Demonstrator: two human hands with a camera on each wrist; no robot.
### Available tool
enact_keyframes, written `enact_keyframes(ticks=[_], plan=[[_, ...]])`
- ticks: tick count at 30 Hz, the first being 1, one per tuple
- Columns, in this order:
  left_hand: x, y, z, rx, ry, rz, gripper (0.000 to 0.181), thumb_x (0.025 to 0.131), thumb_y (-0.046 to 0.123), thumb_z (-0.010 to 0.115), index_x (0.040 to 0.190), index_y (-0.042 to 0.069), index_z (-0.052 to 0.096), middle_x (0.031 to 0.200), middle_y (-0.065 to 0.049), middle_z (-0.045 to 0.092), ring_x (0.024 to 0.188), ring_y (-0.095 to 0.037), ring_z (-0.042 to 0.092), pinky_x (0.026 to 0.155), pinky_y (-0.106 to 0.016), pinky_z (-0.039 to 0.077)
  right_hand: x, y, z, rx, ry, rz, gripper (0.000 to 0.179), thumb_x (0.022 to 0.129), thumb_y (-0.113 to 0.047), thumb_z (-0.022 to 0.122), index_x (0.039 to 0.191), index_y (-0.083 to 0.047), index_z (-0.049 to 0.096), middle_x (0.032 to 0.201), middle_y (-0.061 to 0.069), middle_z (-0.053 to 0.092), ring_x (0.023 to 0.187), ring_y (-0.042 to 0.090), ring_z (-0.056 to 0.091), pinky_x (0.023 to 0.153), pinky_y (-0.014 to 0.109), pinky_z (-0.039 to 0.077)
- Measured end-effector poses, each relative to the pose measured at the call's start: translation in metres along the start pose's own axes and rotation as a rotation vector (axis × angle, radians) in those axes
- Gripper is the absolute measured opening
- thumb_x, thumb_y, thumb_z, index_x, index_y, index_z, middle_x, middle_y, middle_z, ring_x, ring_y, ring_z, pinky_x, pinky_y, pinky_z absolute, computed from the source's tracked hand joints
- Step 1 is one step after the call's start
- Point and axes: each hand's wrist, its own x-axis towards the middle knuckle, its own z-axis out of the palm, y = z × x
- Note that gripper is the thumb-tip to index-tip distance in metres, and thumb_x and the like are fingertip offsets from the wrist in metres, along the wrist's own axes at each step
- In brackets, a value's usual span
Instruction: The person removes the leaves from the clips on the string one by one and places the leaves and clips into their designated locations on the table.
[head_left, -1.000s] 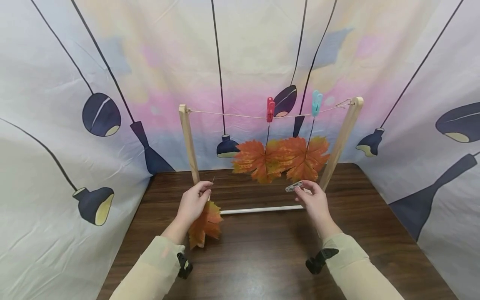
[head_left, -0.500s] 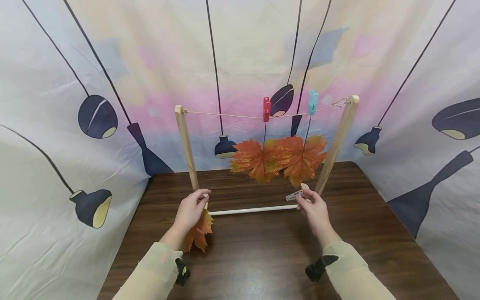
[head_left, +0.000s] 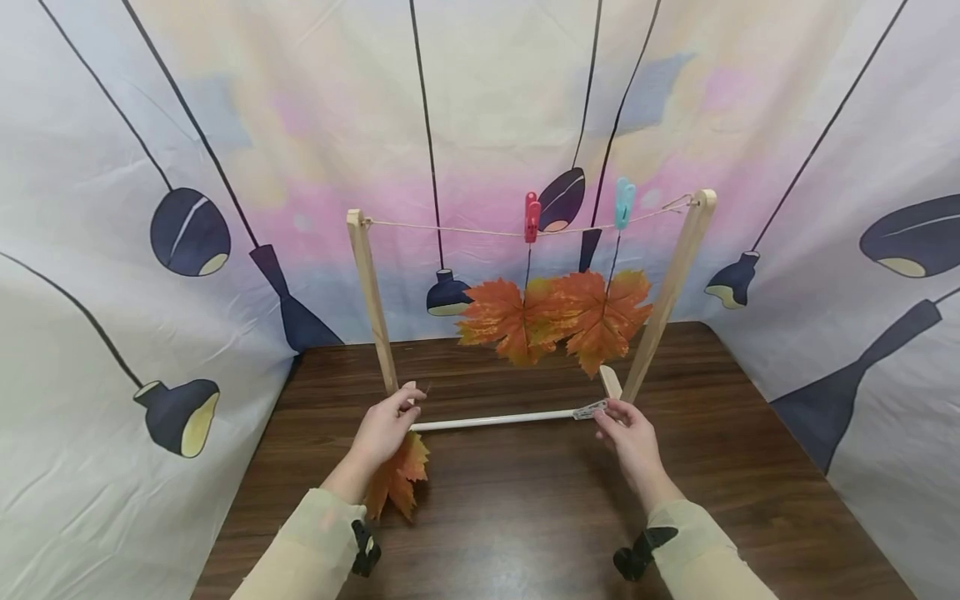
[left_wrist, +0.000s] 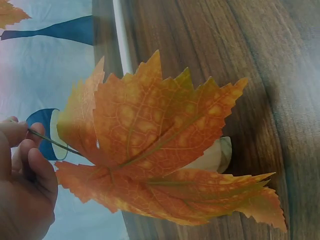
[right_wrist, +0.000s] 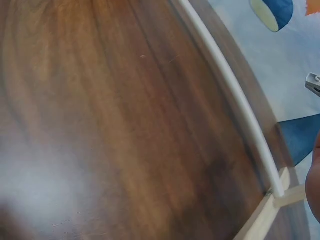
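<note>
My left hand (head_left: 386,429) pinches the thin stem (left_wrist: 60,142) of an orange artificial maple leaf (left_wrist: 155,130). The leaf hangs below that hand, near the left foot of a wooden frame; in the head view the hand covers part of it. On the other side, my right hand (head_left: 633,442) holds a pale grey clothespin (head_left: 588,410) between thumb and fingers. The clothespin overlaps the right end of the frame's white rod (head_left: 495,420) in the head view. Only its tip shows at the edge of the right wrist view.
A cord (head_left: 442,228) runs between two wooden posts (head_left: 667,300). From it hang two orange leaves (head_left: 506,321), one by a red clothespin (head_left: 532,218), one by a light blue clothespin (head_left: 624,204). The frame stands on a dark wooden table (head_left: 510,508) before a patterned cloth (head_left: 495,108).
Both hands have come down a little, the right one lowering the grey clothespin to the level of the white rod. The left hand's leaf has sunk with it. The hanging leaves stay on the cord.
</note>
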Motion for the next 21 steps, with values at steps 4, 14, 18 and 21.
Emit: enact_keyframes(ticks=[4, 14, 18, 21], plan=[[-0.002, -0.005, 0.003, -0.007, -0.009, -0.007, 0.024, 0.095, 0.013, 0.056, 0.118, 0.017, 0.061, 0.106, -0.010, 0.061, 0.092, -0.025, 0.060, 0.066, -0.036, 0.048, -0.002, 0.011, -0.003, -0.024, -0.002, 0.024, 0.043, 0.088, -0.011, 0.066, 0.124, 0.003, 0.049, 0.104, 0.006, 0.057, 0.065, 0.008, 0.058, 0.064, 0.024, 0.050], [-0.004, -0.014, 0.014, 0.007, -0.026, 0.017, 0.023, 0.094, 0.011, 0.057, 0.116, 0.013, 0.062, 0.108, -0.012, 0.062, 0.095, -0.028, 0.060, 0.070, -0.040, 0.049, -0.003, 0.029, -0.010, -0.057, -0.008, 0.049, 0.041, 0.089, -0.008, 0.064, 0.123, 0.004, 0.047, 0.116, 0.017, 0.054, 0.067, 0.011, 0.059, 0.064, 0.023, 0.051], [-0.005, -0.018, 0.019, 0.023, -0.018, 0.040, 0.023, 0.093, 0.010, 0.057, 0.116, 0.012, 0.063, 0.106, -0.011, 0.063, 0.093, -0.027, 0.060, 0.069, -0.039, 0.047, -0.003, 0.035, -0.012, -0.084, -0.025, 0.067, 0.040, 0.088, -0.008, 0.064, 0.124, 0.002, 0.047, 0.120, 0.019, 0.052, 0.069, 0.012, 0.059, 0.064, 0.023, 0.050], [-0.005, -0.020, 0.023, 0.017, -0.010, 0.051, 0.022, 0.092, 0.008, 0.058, 0.113, 0.012, 0.064, 0.101, -0.009, 0.064, 0.089, -0.026, 0.060, 0.068, -0.039, 0.047, -0.002, 0.041, -0.013, -0.100, -0.034, 0.068, 0.041, 0.088, -0.007, 0.064, 0.124, 0.002, 0.047, 0.120, 0.019, 0.052, 0.068, 0.012, 0.059, 0.063, 0.023, 0.049]])
